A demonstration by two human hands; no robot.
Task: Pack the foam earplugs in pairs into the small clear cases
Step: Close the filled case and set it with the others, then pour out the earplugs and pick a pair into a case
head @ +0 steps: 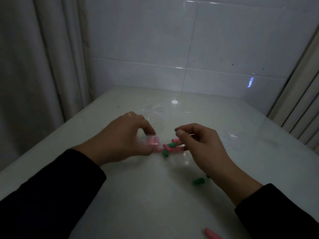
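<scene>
My left hand (124,137) grips a small clear case (149,141) with pink earplugs inside; the case is blurred. Just right of it a loose heap of pink and green earplugs (170,148) lies on the white table (138,195). My right hand (202,144) hovers over that heap with thumb and fingers pinched together; what it pinches is too small to tell, though a thin clear edge shows at its fingertips. A single green earplug (198,181) lies under my right wrist. A pink earplug (211,233) rests near the table's front edge.
Clear plastic pieces, faint and hard to read, lie behind my hands (155,109) and to the right (231,137). A tiled wall (189,49) closes the far side. A curtain (34,66) hangs at the left and another at the right (302,109).
</scene>
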